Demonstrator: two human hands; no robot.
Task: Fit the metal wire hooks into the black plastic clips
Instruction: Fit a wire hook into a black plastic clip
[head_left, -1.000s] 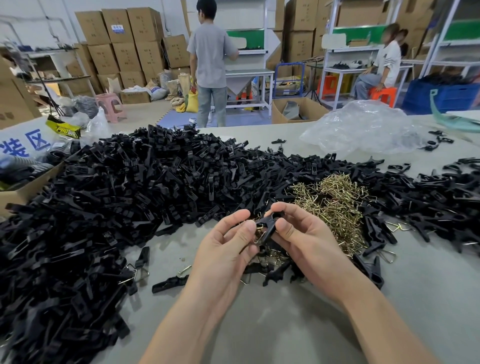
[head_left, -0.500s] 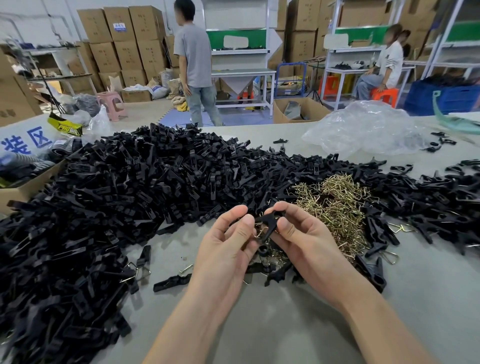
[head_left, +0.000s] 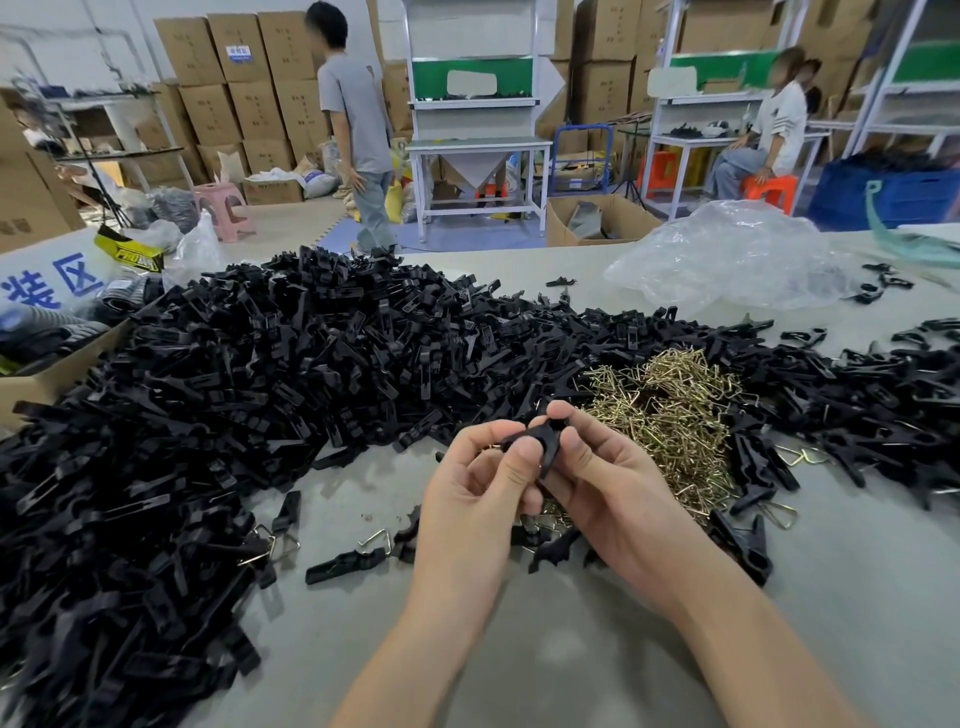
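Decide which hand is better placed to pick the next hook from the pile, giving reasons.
Probably right. The hook pile lies just beyond the right hand, while the left hand sits farther away; both pinch the clip.

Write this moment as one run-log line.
left hand: pinches black clip | right hand: holds same clip | wire hooks: pile beyond right hand | loose clips: heap left and behind
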